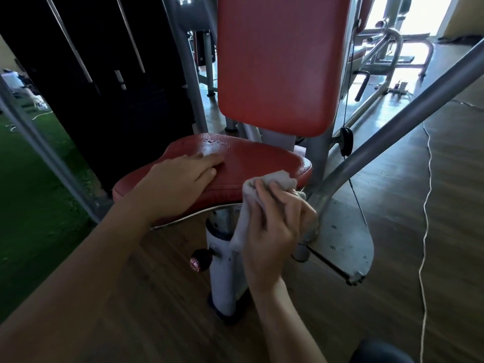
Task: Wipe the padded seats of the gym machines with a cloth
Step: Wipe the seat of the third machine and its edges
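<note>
Two bare hands work at a red padded seat [251, 163] in the middle of the view. The left hand [180, 179] lies flat on the seat's top at about nine o'clock from the seat's centre, fingers stretched out together and pressing down, holding nothing. The right hand [275, 221] sits at about five o'clock from the seat's centre, at its near right edge, fingers curled tight around a bunched pale cloth [277, 179]. One end of the cloth pokes out above the fingers and touches the seat's rim; the other end hangs down past the palm, in front of the white seat post [222, 271].

A red backrest [280, 61] stands upright at twelve o'clock, its top cut off by the frame. Wet sheen or droplets show on the far part of the seat, too fine to read clearly. A round knob [199, 260] sticks out of the post at its nine o'clock; its markings are blurred. How much cloth is folded inside the right palm cannot be told. A grey frame tube [392, 132] slants away towards two o'clock.
</note>
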A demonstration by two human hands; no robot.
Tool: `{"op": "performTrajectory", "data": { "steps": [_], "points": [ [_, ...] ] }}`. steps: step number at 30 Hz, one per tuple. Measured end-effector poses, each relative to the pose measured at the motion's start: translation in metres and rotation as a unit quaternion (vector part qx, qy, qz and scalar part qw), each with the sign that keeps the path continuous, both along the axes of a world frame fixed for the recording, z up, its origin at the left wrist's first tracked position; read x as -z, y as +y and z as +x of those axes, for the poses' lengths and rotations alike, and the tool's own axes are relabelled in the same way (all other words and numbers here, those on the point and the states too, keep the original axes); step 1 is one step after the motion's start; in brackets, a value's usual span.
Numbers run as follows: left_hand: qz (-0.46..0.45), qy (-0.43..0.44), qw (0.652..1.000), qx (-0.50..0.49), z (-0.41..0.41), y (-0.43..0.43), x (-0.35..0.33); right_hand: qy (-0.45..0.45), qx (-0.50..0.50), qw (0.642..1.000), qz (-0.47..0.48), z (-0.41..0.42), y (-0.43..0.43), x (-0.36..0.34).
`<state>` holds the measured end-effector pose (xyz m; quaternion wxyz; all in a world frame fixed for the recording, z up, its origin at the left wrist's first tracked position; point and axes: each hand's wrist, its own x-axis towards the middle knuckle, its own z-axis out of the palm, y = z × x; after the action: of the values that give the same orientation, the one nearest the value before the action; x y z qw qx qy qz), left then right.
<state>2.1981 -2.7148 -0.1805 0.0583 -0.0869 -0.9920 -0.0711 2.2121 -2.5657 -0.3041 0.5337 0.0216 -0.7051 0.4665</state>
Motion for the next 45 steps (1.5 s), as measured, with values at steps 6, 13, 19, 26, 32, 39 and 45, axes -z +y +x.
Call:
{"op": "performTrajectory", "data": {
  "steps": [6,13,19,26,32,39,45],
  "points": [
    [0.004,-0.016,1.000,-0.006,0.002,-0.002,-0.002,0.013,-0.019,0.999,0.040,-0.008,0.028,0.004],
    [-0.009,0.006,1.000,-0.006,0.003,0.003,-0.004,0.001,-0.034,0.999,0.039,0.003,0.004,0.006],
    [-0.001,0.013,1.000,-0.005,0.003,0.005,-0.005,-0.011,-0.066,0.998,0.023,0.011,0.005,0.002],
    [-0.084,0.009,0.996,-0.034,-0.009,0.030,-0.008,-0.040,-0.102,0.989,-0.103,0.006,0.037,0.001],
    [-0.145,-0.006,0.989,0.031,-0.019,0.030,0.009,-0.078,-0.155,0.972,-0.156,-0.003,0.053,-0.006],
    [-0.023,-0.034,0.998,0.037,-0.021,0.037,0.003,-0.139,-0.180,0.956,-0.183,-0.046,0.082,-0.015],
    [-0.032,-0.034,0.998,0.040,-0.030,0.035,0.009,-0.168,-0.178,0.947,-0.208,-0.014,0.053,-0.005]
  ]
}}
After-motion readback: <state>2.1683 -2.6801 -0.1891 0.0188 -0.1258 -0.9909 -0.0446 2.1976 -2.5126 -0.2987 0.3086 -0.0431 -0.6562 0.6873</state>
